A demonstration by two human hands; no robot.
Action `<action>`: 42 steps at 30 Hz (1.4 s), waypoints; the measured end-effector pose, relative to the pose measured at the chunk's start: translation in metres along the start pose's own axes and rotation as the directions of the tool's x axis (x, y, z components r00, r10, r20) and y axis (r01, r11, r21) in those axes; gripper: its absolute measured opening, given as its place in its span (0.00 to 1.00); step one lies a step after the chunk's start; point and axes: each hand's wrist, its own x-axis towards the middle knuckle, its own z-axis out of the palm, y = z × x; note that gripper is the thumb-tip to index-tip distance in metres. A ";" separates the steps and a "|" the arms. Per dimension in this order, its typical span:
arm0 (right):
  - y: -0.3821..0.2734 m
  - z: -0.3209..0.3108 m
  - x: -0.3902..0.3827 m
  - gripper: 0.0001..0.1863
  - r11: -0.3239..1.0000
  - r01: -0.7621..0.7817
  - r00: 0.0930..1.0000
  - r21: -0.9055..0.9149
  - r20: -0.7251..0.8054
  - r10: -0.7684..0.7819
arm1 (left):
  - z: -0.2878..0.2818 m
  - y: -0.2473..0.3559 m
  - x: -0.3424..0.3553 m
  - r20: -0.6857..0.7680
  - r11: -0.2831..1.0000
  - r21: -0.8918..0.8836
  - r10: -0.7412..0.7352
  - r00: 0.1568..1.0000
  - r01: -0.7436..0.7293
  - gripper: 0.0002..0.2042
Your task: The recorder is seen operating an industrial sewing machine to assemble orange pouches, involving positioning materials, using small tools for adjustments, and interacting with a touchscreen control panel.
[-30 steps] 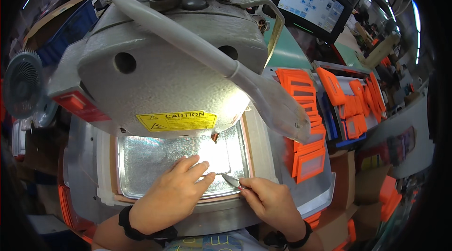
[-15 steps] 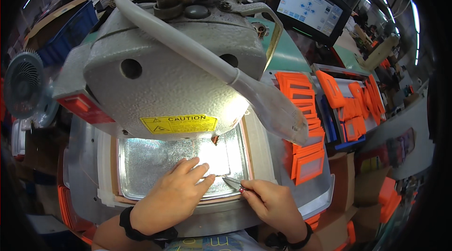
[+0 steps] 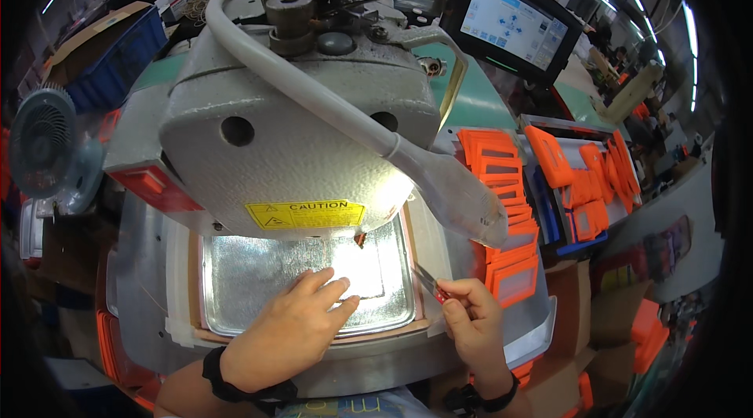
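Note:
My left hand (image 3: 293,322) rests with fingers apart on a shiny silver sheet (image 3: 251,273) held in a tan-edged frame (image 3: 428,285) beneath the grey machine head. At the frame's right side, my right hand (image 3: 471,328) grips small metal snips (image 3: 439,292) with a bit of red, their pointed end tilted up and to the left. The machine head (image 3: 298,132) carries a yellow label and a red switch panel, with a grey tube across it. A small copper-coloured part (image 3: 360,239) shows under the head, above the sheet.
Orange framed pieces (image 3: 511,281) lie in a row at the right, with more orange pieces (image 3: 547,155) in a tray behind. A screen (image 3: 511,22) stands at the back right, cardboard boxes (image 3: 572,292) lower right. A fan (image 3: 43,143) and blue bin (image 3: 110,61) are left.
My right hand has lifted the snips off the silver sheet and moved right, turning their point upward. My left hand stays about in place. The whole view has shifted slightly.

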 end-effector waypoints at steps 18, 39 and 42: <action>-0.156 -0.054 0.096 0.23 0.627 0.538 0.823 -0.563 0.189 -0.536 | 0.016 -0.003 -0.007 -0.031 0.997 0.048 0.065 0.997 -0.064 0.19; -0.241 0.050 0.221 0.16 0.597 0.746 0.618 -0.294 0.642 -0.455 | 0.026 -0.007 -0.011 -0.085 0.996 0.031 0.084 0.993 -0.081 0.20; -0.240 0.052 0.209 0.16 0.605 0.715 0.670 -0.351 0.591 -0.449 | 0.021 -0.007 -0.012 -0.079 0.997 0.013 0.080 0.994 -0.079 0.19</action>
